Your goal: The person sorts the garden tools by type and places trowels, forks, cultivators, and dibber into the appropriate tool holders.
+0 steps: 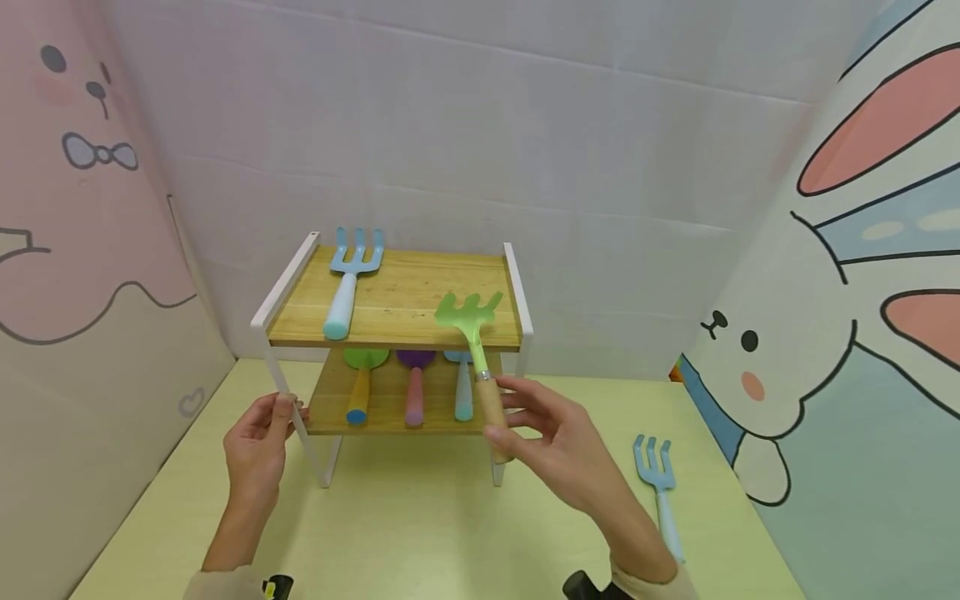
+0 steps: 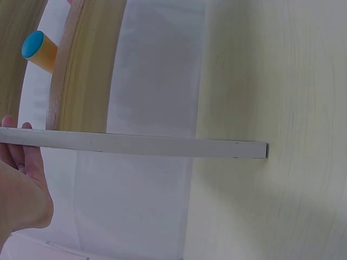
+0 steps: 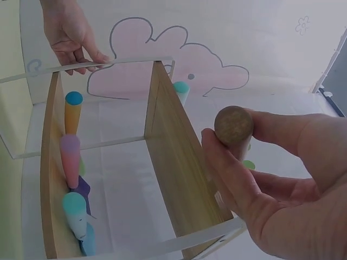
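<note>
My right hand (image 1: 558,442) pinches the wooden handle of a small green hand rake (image 1: 471,321), whose tines point up in front of the right part of the top shelf. In the right wrist view the handle's round end (image 3: 233,124) sits between thumb and fingers. At the left, my left hand (image 1: 258,442) holds the white front leg (image 2: 146,145) of a two-tier wooden shelf rack (image 1: 412,287). A light blue hand fork (image 1: 345,292) lies on the top tier's left side, tines toward the back.
On the lower tier are a green tool with a yellow handle (image 1: 360,392), a purple one with a pink handle (image 1: 415,396) and a light blue one (image 1: 463,392). Another blue fork (image 1: 660,492) lies on the pale table (image 1: 405,542), right of my right hand. Cloth walls stand behind.
</note>
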Demonstrator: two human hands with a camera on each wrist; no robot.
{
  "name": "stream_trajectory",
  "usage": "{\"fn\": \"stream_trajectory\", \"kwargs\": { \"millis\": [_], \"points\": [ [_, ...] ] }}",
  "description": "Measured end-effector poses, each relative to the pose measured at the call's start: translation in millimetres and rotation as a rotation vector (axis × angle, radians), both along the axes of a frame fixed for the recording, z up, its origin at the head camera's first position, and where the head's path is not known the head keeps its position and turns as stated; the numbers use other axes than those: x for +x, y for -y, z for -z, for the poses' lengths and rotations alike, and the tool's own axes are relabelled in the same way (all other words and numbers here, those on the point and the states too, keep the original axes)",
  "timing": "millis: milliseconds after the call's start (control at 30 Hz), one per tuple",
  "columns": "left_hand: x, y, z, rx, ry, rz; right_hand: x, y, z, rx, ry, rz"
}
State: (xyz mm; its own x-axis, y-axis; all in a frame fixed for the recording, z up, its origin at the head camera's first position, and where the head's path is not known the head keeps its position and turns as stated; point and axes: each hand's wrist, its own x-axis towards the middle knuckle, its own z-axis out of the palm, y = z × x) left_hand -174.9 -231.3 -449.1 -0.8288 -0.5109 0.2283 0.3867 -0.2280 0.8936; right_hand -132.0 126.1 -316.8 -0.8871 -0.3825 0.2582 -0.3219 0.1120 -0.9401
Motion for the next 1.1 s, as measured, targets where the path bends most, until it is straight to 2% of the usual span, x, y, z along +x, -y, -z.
{"fn": "stream_trajectory", "kwargs": {
  "millis": [433, 800, 1100],
  "points": [
    [3.7, -0.4, -1.2, -0.025, 0.014, -0.008, -11.5, 21.1, -20.9, 0.028, 0.045, -0.008],
    [6.4, -2.3, -3.6, -0.016, 0.021, -0.002, -22.4, 33.4, -38.6, 0.033, 0.161, 0.019],
    [6.5, -2.2, -3.7, -0.026, 0.018, -0.006, -35.3, 39.6, -46.0, 0.048, 0.154, 0.027]
  ]
}}
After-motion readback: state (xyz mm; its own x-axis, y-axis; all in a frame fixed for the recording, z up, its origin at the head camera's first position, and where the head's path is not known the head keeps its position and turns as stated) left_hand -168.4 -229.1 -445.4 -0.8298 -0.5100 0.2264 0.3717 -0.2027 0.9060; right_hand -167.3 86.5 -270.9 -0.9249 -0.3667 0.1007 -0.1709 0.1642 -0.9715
